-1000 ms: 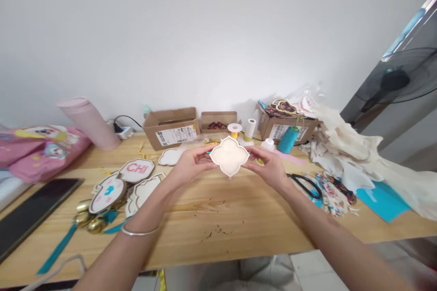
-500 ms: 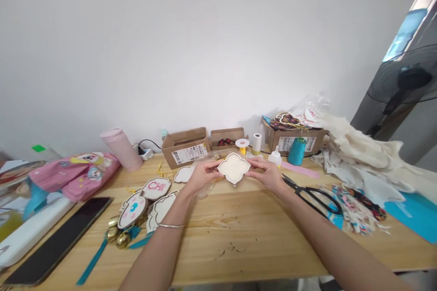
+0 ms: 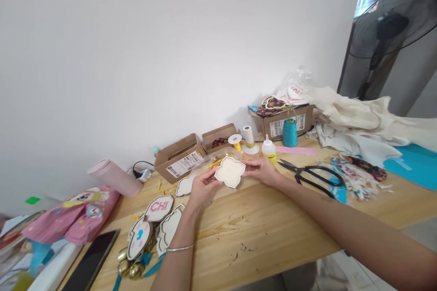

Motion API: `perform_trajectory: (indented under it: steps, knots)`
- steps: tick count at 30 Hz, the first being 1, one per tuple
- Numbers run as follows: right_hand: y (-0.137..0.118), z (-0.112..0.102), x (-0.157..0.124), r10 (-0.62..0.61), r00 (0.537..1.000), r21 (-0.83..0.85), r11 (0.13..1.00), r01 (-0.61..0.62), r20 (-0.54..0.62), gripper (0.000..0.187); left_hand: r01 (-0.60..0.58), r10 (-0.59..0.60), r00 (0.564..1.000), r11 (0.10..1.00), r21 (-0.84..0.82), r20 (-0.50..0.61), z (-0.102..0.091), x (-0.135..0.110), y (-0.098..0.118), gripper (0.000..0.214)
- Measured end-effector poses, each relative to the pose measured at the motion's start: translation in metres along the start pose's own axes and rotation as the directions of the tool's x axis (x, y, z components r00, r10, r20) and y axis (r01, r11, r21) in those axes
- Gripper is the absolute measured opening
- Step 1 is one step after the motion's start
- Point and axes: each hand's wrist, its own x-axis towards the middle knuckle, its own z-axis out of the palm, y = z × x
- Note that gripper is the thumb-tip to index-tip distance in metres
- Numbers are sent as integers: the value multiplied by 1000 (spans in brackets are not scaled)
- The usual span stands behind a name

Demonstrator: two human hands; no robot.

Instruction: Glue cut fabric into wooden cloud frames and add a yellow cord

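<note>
Between my two hands, above the wooden table, is a cream four-lobed ornament (image 3: 230, 173) with a dark-outlined edge and a tiny loop at its lower point. My left hand (image 3: 204, 186) pinches its left side, fingers closed. At its right side, the fingers of my right hand (image 3: 262, 171) are also closed on the edge. Behind it lies a clear plastic bag (image 3: 213, 160) with yellow cords. A white cloud-shaped ornament (image 3: 184, 186) rests left of my left hand. Beyond my right hand stands a white glue bottle (image 3: 268, 149) with a yellow label.
Black scissors (image 3: 307, 175) and fabric scraps (image 3: 358, 177) lie on the right. Left are stacked ornaments (image 3: 160, 208), gold bells (image 3: 135, 270), a phone (image 3: 94, 259) and a pink tumbler (image 3: 116, 177). Cardboard boxes (image 3: 179, 157), a teal thread cone (image 3: 290, 132) and spools line the wall.
The view has tilted and turned to the right. Both hands still hold the ornament, and the glue bottle now shows more fully beyond my right hand.
</note>
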Motion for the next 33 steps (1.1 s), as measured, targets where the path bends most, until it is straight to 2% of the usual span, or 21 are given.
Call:
perform_trajectory:
  steps: [9, 18, 25, 30, 33]
  knots:
    - [-1, 1, 0, 124, 992, 56, 991, -125, 15, 55, 51, -52, 999, 993, -108, -11, 3, -2, -1, 52]
    - [-13, 5, -6, 214, 977, 121, 970, -212, -7, 52, 54, -66, 997, 970, -235, -42, 7, -5, 4, 43]
    - [-5, 5, -3, 266, 959, 170, 954, -248, -95, 56, 14, -48, 991, 965, -262, -125, 12, 0, -6, 64]
    - [-6, 7, -4, 281, 953, 164, 951, -262, -112, 54, 38, -73, 991, 959, -282, -115, 8, -1, -3, 79]
    - [-8, 7, -5, 280, 954, 160, 952, -260, -111, 53, 61, -91, 992, 954, -293, -89, 6, 0, -4, 80]
